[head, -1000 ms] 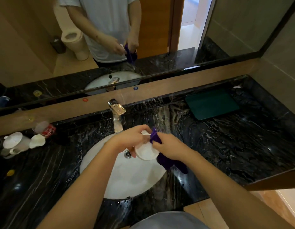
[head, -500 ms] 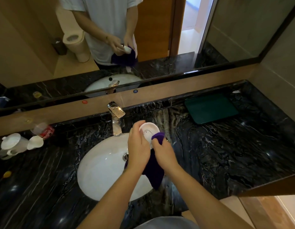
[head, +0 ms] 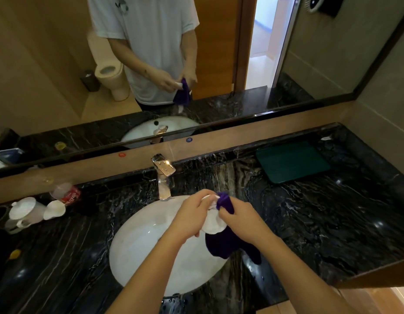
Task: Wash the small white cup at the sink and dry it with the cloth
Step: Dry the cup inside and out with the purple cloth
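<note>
Over the right part of the white oval sink (head: 142, 250), my left hand (head: 192, 217) grips the small white cup (head: 213, 222), which lies tipped with its base toward me. My right hand (head: 240, 219) pinches the dark purple cloth (head: 225, 240) and pushes a fold of it against the cup's mouth. The rest of the cloth hangs down below both hands, over the sink's edge. Most of the cup is hidden by my fingers and the cloth.
A chrome faucet (head: 163, 177) stands behind the sink on the black marble counter (head: 321, 223). White cups and a lidded pot (head: 26, 211) sit at the left with a red-labelled bottle (head: 65, 192). A green mat (head: 291, 162) lies at the back right. A mirror covers the wall.
The cup has been turned from mouth-up to base toward me. Both hands moved slightly nearer to me, over the sink, and the cloth now hangs under the right hand.
</note>
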